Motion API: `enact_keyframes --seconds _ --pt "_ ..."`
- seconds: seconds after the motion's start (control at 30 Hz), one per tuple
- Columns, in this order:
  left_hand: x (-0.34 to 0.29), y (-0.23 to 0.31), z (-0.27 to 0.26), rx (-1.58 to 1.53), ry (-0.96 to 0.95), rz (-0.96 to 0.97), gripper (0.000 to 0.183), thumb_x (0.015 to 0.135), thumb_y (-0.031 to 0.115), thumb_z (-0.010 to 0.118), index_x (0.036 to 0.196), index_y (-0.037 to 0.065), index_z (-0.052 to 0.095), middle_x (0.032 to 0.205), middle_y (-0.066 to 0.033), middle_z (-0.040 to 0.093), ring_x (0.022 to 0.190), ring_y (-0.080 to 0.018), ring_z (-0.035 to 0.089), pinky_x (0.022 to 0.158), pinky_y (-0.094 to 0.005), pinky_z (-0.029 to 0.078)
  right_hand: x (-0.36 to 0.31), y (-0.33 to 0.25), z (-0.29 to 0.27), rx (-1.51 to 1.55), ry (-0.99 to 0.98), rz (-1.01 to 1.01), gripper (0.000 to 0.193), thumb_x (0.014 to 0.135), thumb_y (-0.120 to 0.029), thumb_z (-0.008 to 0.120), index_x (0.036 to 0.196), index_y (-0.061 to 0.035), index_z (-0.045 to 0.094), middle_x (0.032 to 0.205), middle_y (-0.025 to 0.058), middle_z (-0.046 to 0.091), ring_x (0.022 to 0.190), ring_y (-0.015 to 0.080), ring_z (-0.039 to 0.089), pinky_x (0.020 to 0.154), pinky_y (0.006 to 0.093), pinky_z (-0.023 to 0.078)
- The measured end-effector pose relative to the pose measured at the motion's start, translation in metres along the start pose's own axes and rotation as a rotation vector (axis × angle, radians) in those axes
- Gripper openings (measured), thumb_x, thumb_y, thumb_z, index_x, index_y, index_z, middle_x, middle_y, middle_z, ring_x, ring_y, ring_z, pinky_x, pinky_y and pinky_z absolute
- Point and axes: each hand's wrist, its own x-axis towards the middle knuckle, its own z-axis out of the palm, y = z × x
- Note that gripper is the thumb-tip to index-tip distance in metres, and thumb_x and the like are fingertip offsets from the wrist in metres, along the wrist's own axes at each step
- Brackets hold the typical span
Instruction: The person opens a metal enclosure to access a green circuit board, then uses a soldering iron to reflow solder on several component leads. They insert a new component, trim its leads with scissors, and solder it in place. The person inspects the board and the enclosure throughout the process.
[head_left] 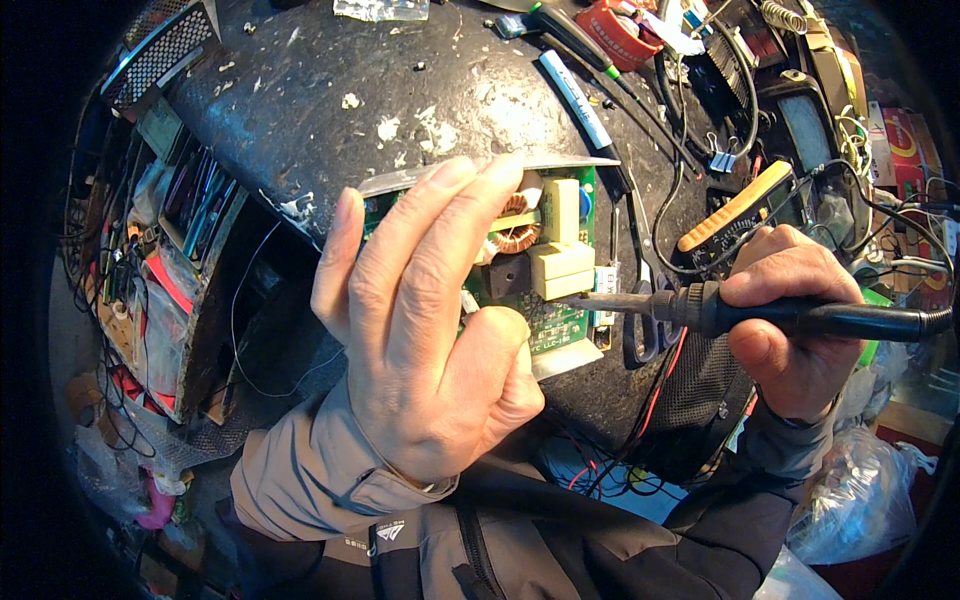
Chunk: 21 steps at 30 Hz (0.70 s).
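Note:
My left hand (425, 320) is closed on a green circuit board (560, 332), its fingers reaching over the far edge and the thumb bent on the near side. The hand hides the board's left half. Light metal plates edge the board, one of them a near plate (568, 359). Yellow box-shaped components (562, 268), a copper-wound coil (516, 238) and a black block (507, 274) stand on it. From the right, my right hand (790, 320) grips a soldering iron (705, 308) by its black handle. Its tip is at the board beside the lower yellow component; contact cannot be made out.
A worn dark mat (330, 100) covers the bench. A blue-white marker (575, 100), scissors (640, 335), a binder clip (722, 161), a yellow-handled tool (735, 205) and tangled cables lie to the right. Cluttered shelves (180, 270) stand left; a plastic bag (860, 490) lies lower right.

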Motion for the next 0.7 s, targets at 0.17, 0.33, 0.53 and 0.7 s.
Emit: enact_keyframes --seconds 0.17,0.33,0.53,0.7 --pt "0.0 -0.0001 0.0009 -0.003 0.005 0.0 0.027 0.09 0.032 0.06 0.077 0.009 0.057 0.145 -0.0274 0.049 0.137 -0.043 0.044 0.117 -0.0607 0.019 -0.0006 -0.0025 -0.0003 -0.073 -0.024 0.021 0.038 0.079 -0.032 0.087 0.093 0.0002 0.071 0.075 0.0056 0.062 0.065 0.015 0.054 0.058 0.0287 0.039" --pt "0.0001 -0.0011 0.0005 0.009 0.002 0.007 0.027 0.09 0.033 0.06 0.077 0.009 0.057 0.146 -0.0274 0.049 0.137 -0.0429 0.044 0.118 -0.0605 0.018 -0.0015 -0.0004 -0.0023 0.022 0.004 0.0 0.03 0.077 -0.018 0.088 0.095 0.0008 0.074 0.076 0.0087 0.067 0.064 0.0166 0.059 0.058 0.0284 0.043" --pt "-0.0007 -0.0007 0.0003 0.001 -0.005 0.002 0.027 0.089 0.033 0.06 0.077 0.009 0.057 0.146 -0.0275 0.049 0.138 -0.0429 0.044 0.119 -0.0599 0.017 -0.0015 0.0003 -0.0015 0.019 0.009 0.008 0.029 0.077 -0.017 0.088 0.095 0.0014 0.074 0.075 0.0085 0.066 0.065 0.0169 0.059 0.058 0.0286 0.044" --pt "-0.0006 -0.001 0.0002 -0.001 -0.004 0.008 0.028 0.09 0.034 0.06 0.077 0.009 0.057 0.146 -0.0275 0.048 0.138 -0.0428 0.043 0.119 -0.0597 0.017 0.0 0.0023 0.0 0.024 -0.007 -0.017 0.028 0.078 -0.016 0.087 0.095 0.0018 0.074 0.075 0.0091 0.067 0.065 0.0169 0.06 0.059 0.0284 0.045"
